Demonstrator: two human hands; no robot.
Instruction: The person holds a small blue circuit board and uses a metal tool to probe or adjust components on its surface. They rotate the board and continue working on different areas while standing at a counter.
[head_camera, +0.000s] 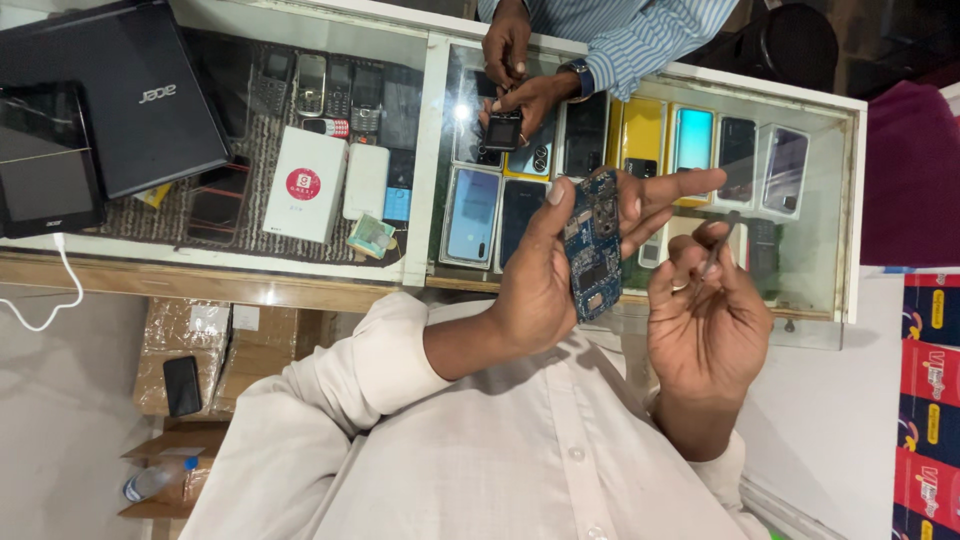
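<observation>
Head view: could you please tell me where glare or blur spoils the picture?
Head view: a bright glare spot on the glass counter; the circuit board in the left hand is sharp; the thin tool in the right hand is slightly blurred.

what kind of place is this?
Probably a phone repair and sales counter. A glass display case holds rows of phones, the left hand holds a bare blue circuit board, and the right hand holds a thin tool.
</observation>
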